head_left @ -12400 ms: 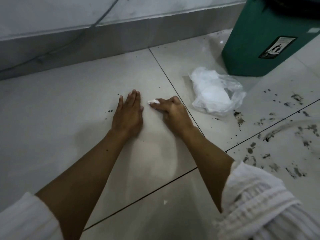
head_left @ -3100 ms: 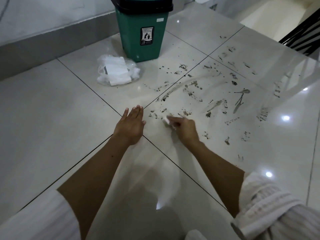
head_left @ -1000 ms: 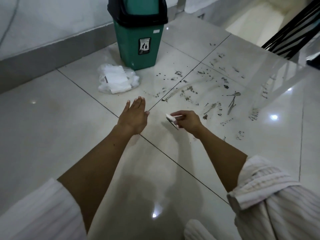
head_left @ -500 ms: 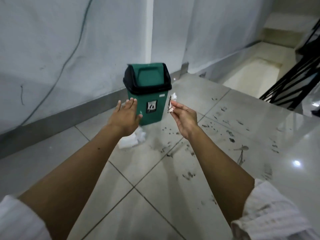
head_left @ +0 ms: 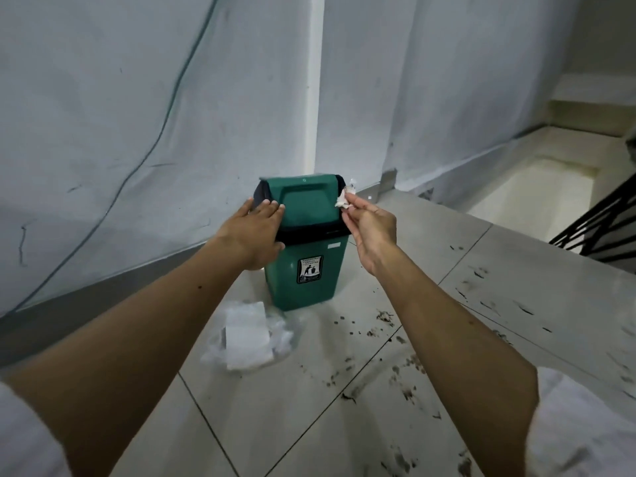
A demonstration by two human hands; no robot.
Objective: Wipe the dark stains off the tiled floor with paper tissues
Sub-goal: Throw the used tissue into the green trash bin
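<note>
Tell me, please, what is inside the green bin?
That cannot be seen. The green bin has its swing lid closed; the left hand touches the lid, and the right hand holds a used tissue beside it.

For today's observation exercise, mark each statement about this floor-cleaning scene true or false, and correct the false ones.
1. The right hand pinches a crumpled tissue. True.
2. The left hand grips a tissue. False: it lies flat against the bin lid, holding nothing.
3. The bin is red. False: green, with a dark lid rim.
4. Dark stains remain on the floor tiles. True.
5. The tissue pack sits on the bin. False: it lies on the floor.
</note>
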